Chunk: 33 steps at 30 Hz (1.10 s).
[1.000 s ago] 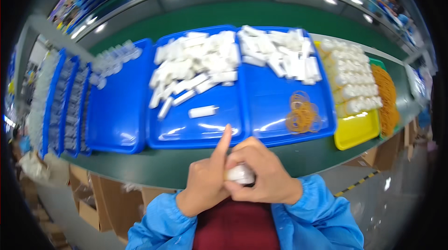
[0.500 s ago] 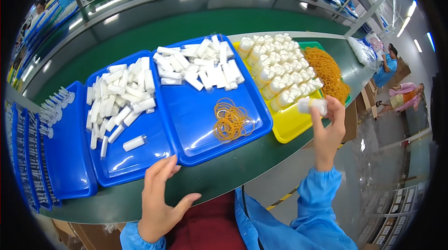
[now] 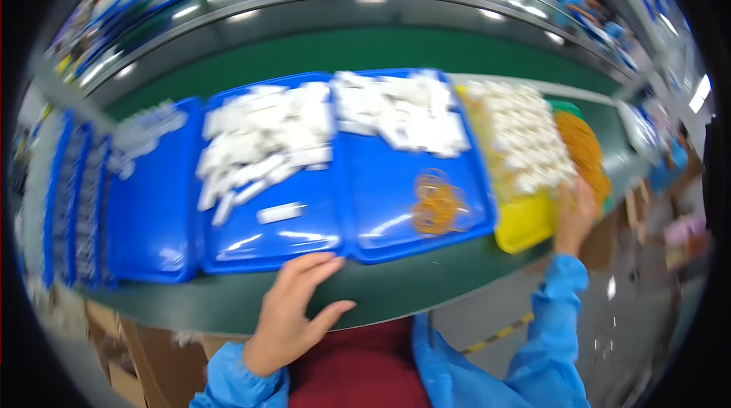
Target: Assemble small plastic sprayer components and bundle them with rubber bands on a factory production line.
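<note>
My left hand [image 3: 293,313] is open and holds nothing, its thumb spread away from the fingers. Its fingertips are at the front edge of the middle blue tray [image 3: 312,244], which bears a heap of white stick-shaped packets [image 3: 255,130] and one lone packet [image 3: 280,213]. At the right, my right hand [image 3: 576,214] is over the near right edge of the yellow tray [image 3: 525,225], against the rows of white bundles [image 3: 525,134]. Blur hides its fingertips and whether a bundle is between them.
Another blue tray [image 3: 472,221] holds more white packets and a pile of tan rubber bands [image 3: 438,206]. A green tray [image 3: 563,107] heaped with rubber bands stands far right. Clear plastic parts [image 3: 148,130] lie in the left blue tray. Beyond runs a green belt [image 3: 365,50].
My view has turned, shifting the trays rightward in it. My right hand, which held a white bundle in front of the rows, has moved up against them. My left hand stays open.
</note>
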### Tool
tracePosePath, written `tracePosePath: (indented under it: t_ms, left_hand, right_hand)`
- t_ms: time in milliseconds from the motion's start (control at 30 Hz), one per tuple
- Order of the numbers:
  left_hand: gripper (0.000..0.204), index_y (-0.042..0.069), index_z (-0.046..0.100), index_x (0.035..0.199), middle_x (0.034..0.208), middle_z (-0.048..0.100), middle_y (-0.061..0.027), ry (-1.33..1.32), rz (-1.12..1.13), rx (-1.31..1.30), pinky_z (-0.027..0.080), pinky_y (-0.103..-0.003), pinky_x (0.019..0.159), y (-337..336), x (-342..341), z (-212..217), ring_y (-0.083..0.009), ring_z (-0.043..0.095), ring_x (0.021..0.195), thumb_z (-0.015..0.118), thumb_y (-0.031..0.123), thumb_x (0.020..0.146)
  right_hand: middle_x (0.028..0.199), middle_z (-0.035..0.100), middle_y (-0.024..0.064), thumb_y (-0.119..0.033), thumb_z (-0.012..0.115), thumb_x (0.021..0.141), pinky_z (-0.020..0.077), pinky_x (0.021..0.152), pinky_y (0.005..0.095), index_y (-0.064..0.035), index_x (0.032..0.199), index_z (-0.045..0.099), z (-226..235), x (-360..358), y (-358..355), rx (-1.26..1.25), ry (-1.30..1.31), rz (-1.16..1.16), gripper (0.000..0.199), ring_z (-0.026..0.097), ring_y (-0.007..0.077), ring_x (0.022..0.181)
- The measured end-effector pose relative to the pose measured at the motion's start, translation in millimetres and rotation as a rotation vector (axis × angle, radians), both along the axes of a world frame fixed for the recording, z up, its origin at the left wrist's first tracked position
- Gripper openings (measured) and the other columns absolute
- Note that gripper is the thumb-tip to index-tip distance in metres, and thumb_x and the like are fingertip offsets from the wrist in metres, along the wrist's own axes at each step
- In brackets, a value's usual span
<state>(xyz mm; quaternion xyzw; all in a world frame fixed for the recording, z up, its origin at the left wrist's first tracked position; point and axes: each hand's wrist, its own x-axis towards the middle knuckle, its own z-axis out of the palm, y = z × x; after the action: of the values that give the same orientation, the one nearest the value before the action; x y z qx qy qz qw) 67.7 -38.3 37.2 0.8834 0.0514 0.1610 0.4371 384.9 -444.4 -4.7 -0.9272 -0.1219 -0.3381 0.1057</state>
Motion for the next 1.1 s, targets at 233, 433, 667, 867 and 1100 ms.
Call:
tracePosePath:
  t_ms: [233,433,667,867,1100]
  left_hand:
    - [0.048,0.004,0.064,0.129,0.125,0.062,-0.0131,0.028,0.151,-0.138,0.057,-0.031,0.087,25,-24,-8,-0.0202,0.068,0.096,0.079,0.001,0.084]
    - [0.037,0.004,0.07,0.118,0.11,0.066,-0.0129,-0.116,0.267,-0.024,0.055,-0.029,0.074,49,-37,0,-0.0163,0.067,0.079,0.077,-0.003,0.083]
    - [0.02,0.003,0.068,0.106,0.095,0.066,-0.0144,-0.161,0.55,0.527,0.054,-0.037,0.07,193,-53,5,-0.0302,0.067,0.079,0.07,0.0,0.087]
    - [0.018,0.004,0.062,0.099,0.097,0.06,-0.0136,0.165,0.662,1.1,0.054,-0.043,0.077,326,-46,-7,-0.0334,0.064,0.091,0.07,0.007,0.084]
    - [0.015,0.004,0.06,0.095,0.095,0.059,-0.0134,0.29,0.734,1.264,0.054,-0.044,0.075,360,-42,-21,-0.032,0.064,0.089,0.065,0.002,0.081]
  right_hand:
    - [0.116,0.068,0.0147,-0.005,0.067,0.093,0.0462,0.093,0.0422,0.0,0.119,0.066,43,-91,166,0.352,0.129,0.543,0.027,0.061,0.0304,0.102]
    - [0.093,0.067,0.0072,-0.009,0.077,0.077,0.0455,0.08,0.0406,-0.0078,0.108,0.068,33,-149,345,-0.108,0.242,1.237,0.032,0.061,0.0276,0.092]
    - [0.082,0.06,0.0085,-0.009,0.067,0.079,0.0445,0.074,0.0404,-0.008,0.095,0.065,35,-154,364,-0.236,0.263,1.197,0.017,0.059,0.0277,0.078]
    - [0.08,0.057,0.0071,-0.007,0.073,0.079,0.0448,0.068,0.0406,-0.0078,0.088,0.066,45,-164,351,-0.044,0.353,1.162,0.011,0.057,0.0274,0.077]
    - [0.082,0.058,0.0085,-0.004,0.078,0.077,0.0498,0.073,0.0406,-0.0053,0.096,0.07,41,-174,344,0.105,0.582,1.219,0.021,0.059,0.0292,0.082]
